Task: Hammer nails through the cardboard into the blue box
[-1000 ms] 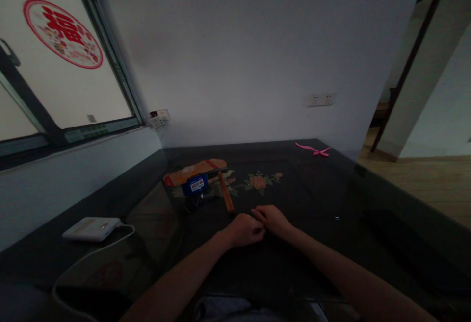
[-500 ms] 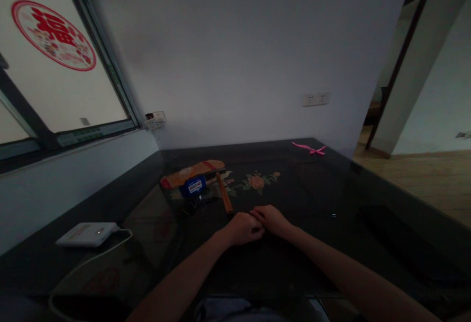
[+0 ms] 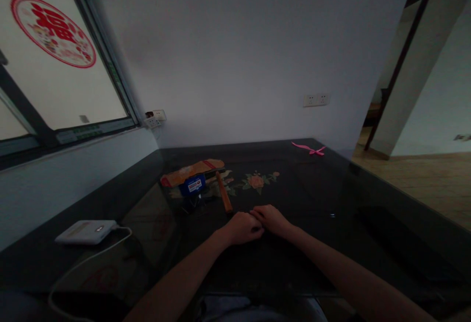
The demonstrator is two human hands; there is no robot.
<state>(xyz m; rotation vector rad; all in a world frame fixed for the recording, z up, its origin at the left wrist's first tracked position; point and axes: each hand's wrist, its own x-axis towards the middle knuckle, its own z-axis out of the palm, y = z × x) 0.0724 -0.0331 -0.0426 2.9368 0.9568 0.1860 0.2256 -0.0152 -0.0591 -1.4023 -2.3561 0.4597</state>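
Note:
Both of my hands rest together on the dark glass table (image 3: 316, 199), fingertips touching. My left hand (image 3: 243, 228) is curled into a loose fist. My right hand (image 3: 271, 219) lies next to it with fingers bent and pressed toward the left one. The dim light hides whatever is between them. Just beyond my left hand lies a hammer with an orange-brown wooden handle (image 3: 223, 192).
Behind the hammer sit a small blue box (image 3: 192, 185) and an orange flat packet (image 3: 191, 171). A white power bank (image 3: 86, 231) with a white cable lies at the left. A pink ribbon (image 3: 309, 149) lies at the far right corner. A window is at left, a doorway at right.
The camera view shifted slightly; my hands have stayed together in the same spot on the table.

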